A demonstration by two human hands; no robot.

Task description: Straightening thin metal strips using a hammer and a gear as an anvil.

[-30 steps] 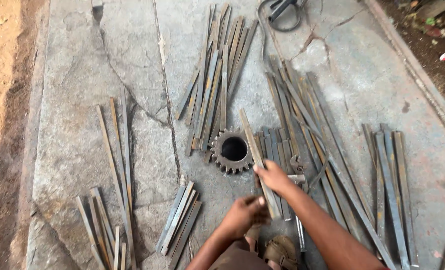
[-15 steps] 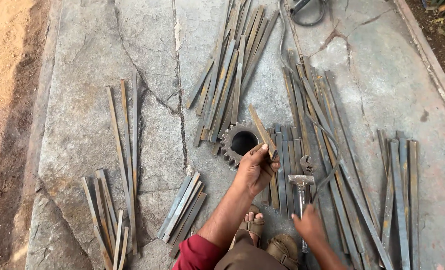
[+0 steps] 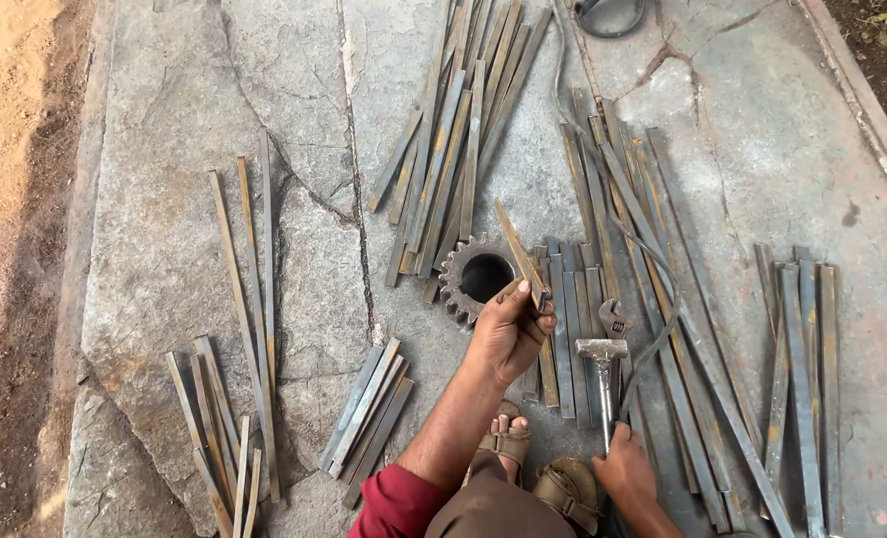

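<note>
My left hand (image 3: 510,327) grips a flat metal strip (image 3: 516,246) that slants up and to the left, resting on a rusty toothed gear (image 3: 456,291) with a round hole. My right hand (image 3: 624,466) is closed on the handle of a hammer (image 3: 603,361), whose metal head lies on a row of flat bars (image 3: 569,309). An adjustable wrench (image 3: 614,320) lies just above the hammer head.
Piles of flat metal strips lie on the stone slab: a fan (image 3: 458,139) at top centre, long ones (image 3: 662,279) at right, a group (image 3: 797,369) far right, short ones (image 3: 369,406) and thin ones (image 3: 244,299) at left. My sandalled feet (image 3: 535,468) are below. Sandy ground (image 3: 15,199) borders the left.
My left hand took over the strip on the gear from my right hand. My right hand drew back down to the hammer handle and closed on it.
</note>
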